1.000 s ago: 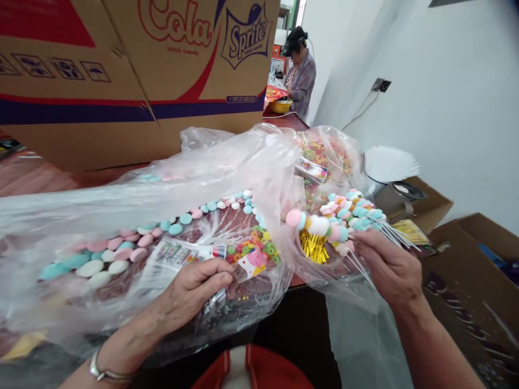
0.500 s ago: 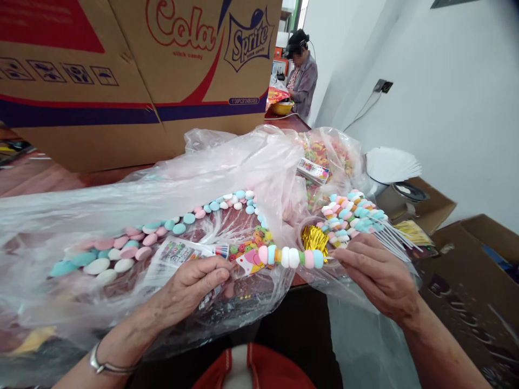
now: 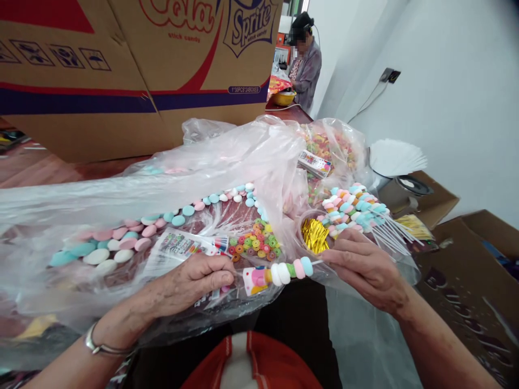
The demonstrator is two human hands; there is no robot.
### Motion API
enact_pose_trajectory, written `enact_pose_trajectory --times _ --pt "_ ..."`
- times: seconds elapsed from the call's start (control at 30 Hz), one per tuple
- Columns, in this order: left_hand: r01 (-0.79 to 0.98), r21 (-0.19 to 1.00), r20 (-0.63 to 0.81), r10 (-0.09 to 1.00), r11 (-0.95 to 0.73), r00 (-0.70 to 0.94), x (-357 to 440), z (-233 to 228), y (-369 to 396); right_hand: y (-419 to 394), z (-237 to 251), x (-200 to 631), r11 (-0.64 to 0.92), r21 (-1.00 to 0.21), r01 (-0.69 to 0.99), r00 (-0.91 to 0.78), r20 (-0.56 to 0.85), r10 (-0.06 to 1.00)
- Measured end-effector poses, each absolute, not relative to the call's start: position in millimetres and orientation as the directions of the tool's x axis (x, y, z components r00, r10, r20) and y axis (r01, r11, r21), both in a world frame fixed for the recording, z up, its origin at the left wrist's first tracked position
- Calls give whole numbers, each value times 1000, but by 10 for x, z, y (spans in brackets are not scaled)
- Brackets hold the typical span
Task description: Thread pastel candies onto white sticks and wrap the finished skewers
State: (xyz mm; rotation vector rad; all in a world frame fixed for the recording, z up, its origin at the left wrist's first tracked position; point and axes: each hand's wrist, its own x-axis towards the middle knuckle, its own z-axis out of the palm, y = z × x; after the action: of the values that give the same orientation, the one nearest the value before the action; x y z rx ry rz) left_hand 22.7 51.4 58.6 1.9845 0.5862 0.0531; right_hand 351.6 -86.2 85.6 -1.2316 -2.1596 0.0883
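Item: white stick threaded with pastel pink, white, green and blue candy discs [image 3: 290, 270], held level over the table edge. Right hand [image 3: 365, 267] pinches its bare end; left hand [image 3: 190, 283] grips a small pink printed sleeve [image 3: 254, 280] at its tip. Sleeving apparently under way. Behind: heap of finished pastel skewers [image 3: 357, 210], gold twist ties [image 3: 314, 236], loose disc candies [image 3: 121, 243] in clear plastic bag [image 3: 211, 162]

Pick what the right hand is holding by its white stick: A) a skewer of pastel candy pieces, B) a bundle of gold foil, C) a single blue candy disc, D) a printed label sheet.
A: the right hand pinches the stick end of a candy skewer threaded with white, pink, green and blue pieces, its tip pointing toward the left hand.
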Motion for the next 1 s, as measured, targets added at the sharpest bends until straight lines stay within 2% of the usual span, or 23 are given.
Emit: enact_pose_trajectory --times 0.23,0.4,0.47,0.6,0.77,0.9,1.0 --pt "402 851 -253 406 -338 878 247 598 549 -780 763 3454 586 -371 720 -372 506 778" --pt "461 867 -388 327 -187 862 264 671 523 -722 738 3444 581 -371 724 -369 503 781" --pt "487 856 -424 303 -174 853 258 675 497 -706 737 3437 590 -361 722 -375 512 773" --pt "515 825 -425 346 -232 836 234 652 474 -682 767 3426 610 -361 705 -395 515 761" --pt "475 873 -414 347 -112 842 203 657 501 -638 807 3371 608 -393 690 -413 475 777" --pt "513 842 -455 292 -168 842 244 717 475 -569 806 3294 594 -415 689 -415 446 793" --pt "553 804 -485 298 -218 822 290 798 437 -515 836 3282 623 -361 694 -425 492 760"
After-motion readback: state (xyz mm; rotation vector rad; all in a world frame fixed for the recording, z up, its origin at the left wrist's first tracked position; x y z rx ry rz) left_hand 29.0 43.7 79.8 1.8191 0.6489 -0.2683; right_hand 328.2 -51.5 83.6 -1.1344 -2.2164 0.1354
